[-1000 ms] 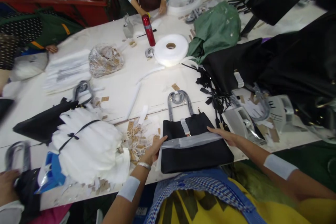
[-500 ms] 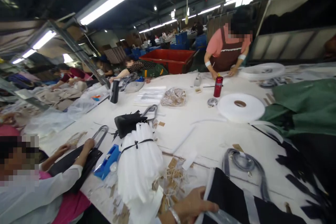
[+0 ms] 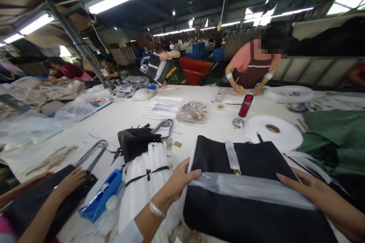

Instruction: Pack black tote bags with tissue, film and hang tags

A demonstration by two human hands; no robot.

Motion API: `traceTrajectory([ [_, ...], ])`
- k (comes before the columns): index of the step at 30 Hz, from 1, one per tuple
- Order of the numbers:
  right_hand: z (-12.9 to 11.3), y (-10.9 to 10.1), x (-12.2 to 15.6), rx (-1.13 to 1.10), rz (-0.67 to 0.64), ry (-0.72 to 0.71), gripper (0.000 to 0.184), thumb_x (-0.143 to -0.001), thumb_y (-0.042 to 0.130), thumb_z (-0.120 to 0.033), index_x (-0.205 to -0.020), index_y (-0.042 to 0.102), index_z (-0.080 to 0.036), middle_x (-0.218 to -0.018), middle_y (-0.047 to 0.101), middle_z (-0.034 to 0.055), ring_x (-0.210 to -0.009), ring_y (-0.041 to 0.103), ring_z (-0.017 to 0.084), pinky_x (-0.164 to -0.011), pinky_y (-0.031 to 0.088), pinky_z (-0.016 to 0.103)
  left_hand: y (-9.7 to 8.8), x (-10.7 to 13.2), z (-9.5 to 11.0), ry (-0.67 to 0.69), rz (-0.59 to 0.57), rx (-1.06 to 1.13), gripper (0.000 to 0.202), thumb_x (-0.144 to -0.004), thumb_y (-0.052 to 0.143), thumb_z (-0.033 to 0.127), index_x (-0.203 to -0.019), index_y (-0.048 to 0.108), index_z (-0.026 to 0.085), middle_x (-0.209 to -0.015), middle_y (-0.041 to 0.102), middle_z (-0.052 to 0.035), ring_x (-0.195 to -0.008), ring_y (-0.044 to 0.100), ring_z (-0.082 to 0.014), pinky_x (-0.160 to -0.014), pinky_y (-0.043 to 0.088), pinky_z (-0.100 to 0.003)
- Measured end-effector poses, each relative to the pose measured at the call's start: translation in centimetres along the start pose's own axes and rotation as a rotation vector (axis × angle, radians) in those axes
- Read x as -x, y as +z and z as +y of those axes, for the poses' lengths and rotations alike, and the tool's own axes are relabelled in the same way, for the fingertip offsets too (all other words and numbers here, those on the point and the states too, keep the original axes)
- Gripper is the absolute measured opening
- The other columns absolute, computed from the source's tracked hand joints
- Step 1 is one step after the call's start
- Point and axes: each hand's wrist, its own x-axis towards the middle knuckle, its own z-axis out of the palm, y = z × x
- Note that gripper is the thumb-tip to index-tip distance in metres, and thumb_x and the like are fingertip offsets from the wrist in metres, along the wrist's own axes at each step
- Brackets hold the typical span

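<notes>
Black handbag point(image 3: 251, 155), at the near edge of the white table point(image 3: 128, 117), braced from both sides, apparently so its translucent wrapping band point(image 3: 256, 189) lies flat. Left hand point(image 3: 178, 180) pinches the left edge; right hand point(image 3: 309, 190) presses the right edge, fingers extended.

Left hand point(image 3: 179, 181) forward, fingers near straight, angled right; grip unclear. Right hand point(image 3: 302, 184) flat, fingers straight, pointing left. Both forearms bare, converging inward.
</notes>
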Motion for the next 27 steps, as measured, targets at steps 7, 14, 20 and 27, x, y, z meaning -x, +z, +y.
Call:
traceTrajectory([
  [7,-7.6,7.0,-8.0,-0.352,-0.186,0.124,0.06,-0.08,0.07,-0.05,-0.135,0.058,-0.027,-0.121,0.068,0.0135,-0.094,0.071,0.032,-0.072,0.058,0.032,-7.4,-3.6,4.4,0.125,0.089,-0.048,0.052,-0.073,0.077,0.036,-0.117,0.063,0.013,-0.104,0.072,-0.0108,-0.09,0.067,-0.0226,-0.08,0.05,-0.029],
  [14,-6.6,10.6,-12.9,-0.406,-0.301,0.193,0.056,-0.07,0.081,-0.037,-0.122,0.066,-0.026,-0.111,0.072,0.0127,-0.086,0.072,0.031,-0.071,0.06,0.034,-12.4,-6.5,2.3,-0.013,0.153,0.003,0.052,-0.07,0.08,0.035,-0.113,0.064,0.012,-0.099,0.072,-0.0115,-0.08,0.068,-0.0201,-0.076,0.051,-0.03],
  [20,-6.2,8.7,-15.2,-0.446,-0.176,0.164,0.044,-0.068,0.082,-0.028,-0.108,0.069,-0.016,-0.085,0.075,0.0085,-0.069,0.069,0.021,-0.064,0.059,0.03,-11.3,-10.7,3.1,-0.043,0.135,-0.11,0.052,-0.07,0.08,0.036,-0.113,0.064,0.013,-0.094,0.074,-0.0083,-0.08,0.068,-0.0192,-0.077,0.052,-0.03],
  [27,-0.8,-3.5,-9.8,-0.391,0.039,0.01,0.047,-0.07,0.081,-0.033,-0.113,0.067,-0.019,-0.098,0.074,0.0059,-0.075,0.068,0.017,-0.066,0.055,0.025,0.0,-14.1,-1.0,0.086,-0.072,-0.065,0.05,-0.072,0.078,0.035,-0.115,0.063,0.014,-0.107,0.072,-0.0085,-0.089,0.067,-0.02,-0.08,0.053,-0.029],
])
